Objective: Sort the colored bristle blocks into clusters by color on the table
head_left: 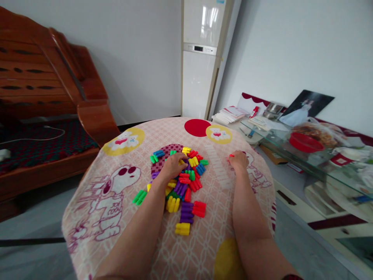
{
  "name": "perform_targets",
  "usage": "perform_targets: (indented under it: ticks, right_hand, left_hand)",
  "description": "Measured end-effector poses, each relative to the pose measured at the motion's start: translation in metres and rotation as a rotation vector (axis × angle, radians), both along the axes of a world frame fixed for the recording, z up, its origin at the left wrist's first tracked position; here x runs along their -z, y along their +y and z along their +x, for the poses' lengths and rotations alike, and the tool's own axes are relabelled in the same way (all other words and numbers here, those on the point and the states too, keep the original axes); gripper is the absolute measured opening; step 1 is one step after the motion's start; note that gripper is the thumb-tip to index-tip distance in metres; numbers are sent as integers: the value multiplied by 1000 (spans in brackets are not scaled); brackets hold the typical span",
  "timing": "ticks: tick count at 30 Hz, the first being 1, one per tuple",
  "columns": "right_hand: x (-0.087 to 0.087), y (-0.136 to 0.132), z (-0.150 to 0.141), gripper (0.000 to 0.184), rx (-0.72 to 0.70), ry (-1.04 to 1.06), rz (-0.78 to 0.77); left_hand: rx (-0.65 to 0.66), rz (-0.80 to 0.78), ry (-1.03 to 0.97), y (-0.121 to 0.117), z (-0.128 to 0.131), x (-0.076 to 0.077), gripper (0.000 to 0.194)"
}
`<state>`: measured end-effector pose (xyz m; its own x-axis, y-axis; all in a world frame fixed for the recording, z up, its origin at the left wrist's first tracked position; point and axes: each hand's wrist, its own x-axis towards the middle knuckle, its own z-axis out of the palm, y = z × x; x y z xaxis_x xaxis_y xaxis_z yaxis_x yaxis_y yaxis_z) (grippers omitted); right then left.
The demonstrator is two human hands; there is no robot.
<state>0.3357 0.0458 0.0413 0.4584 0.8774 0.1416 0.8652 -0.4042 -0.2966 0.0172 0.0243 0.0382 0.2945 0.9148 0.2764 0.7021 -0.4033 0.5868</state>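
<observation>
A pile of bright plastic building blocks [180,188], in red, yellow, green, blue and purple, lies on the patterned tablecloth. Each block looks like a few short tubes joined side by side. Reaching into the pile, my left hand [171,166] has its thumb and fingers curled around a yellow block [182,161], partly hidden by them. To the right of the pile, my right hand [239,159] is closed at the tablecloth, with a small red block [231,155] showing at its fingertips. Nearer me, a yellow block [182,229], purple blocks [187,212] and a red block [199,209] lie touching.
The round table wears a pink tablecloth [116,241] with cartoon dogs. A wooden bench [93,112] stands at the left. Along the right wall, a glass-topped cabinet [291,155] carries papers [230,114], a red bowl [305,141] and a photo [309,103]. A tall white air conditioner [198,77] fills the corner.
</observation>
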Motion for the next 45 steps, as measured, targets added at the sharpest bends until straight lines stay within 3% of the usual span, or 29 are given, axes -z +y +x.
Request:
perform_targets:
  ticks: [3, 8, 16, 21, 26, 29, 32, 38, 42, 45]
  right_hand:
    - [4, 0, 13, 19, 20, 32, 49]
    - [11, 2, 17, 33, 14, 68, 269]
    - [2, 1, 21, 26, 150, 31, 133]
    - [5, 5, 18, 32, 109, 57, 269]
    - [3, 7, 11, 33, 87, 81, 222]
    - [-6, 5, 1, 41, 103, 70, 369]
    - [-10, 5, -23, 33, -90, 141, 492]
    - [9, 10, -95, 34, -768, 362, 329]
    - [20, 11, -121, 36, -940, 412, 217]
    - [18, 10, -122, 30, -962, 428, 198]
  left_hand:
    - [-2, -5, -8, 1, 0, 0, 32]
    - [-5, -5, -10, -1, 1, -2, 30]
    - [-15, 4, 0, 1, 0, 1, 31]
    - [-5, 4, 3, 2, -1, 2, 31]
    - [5, -2, 3, 1, 0, 1, 31]
    - [4, -6, 11, 0, 1, 0, 30]
    - [-9, -7, 14, 0, 2, -1, 29]
    - [-6, -5, 6, -2, 2, -3, 30]
    - [1, 4, 11, -2, 2, -3, 28]
    - [-2, -1, 18, 0, 2, -2, 29]
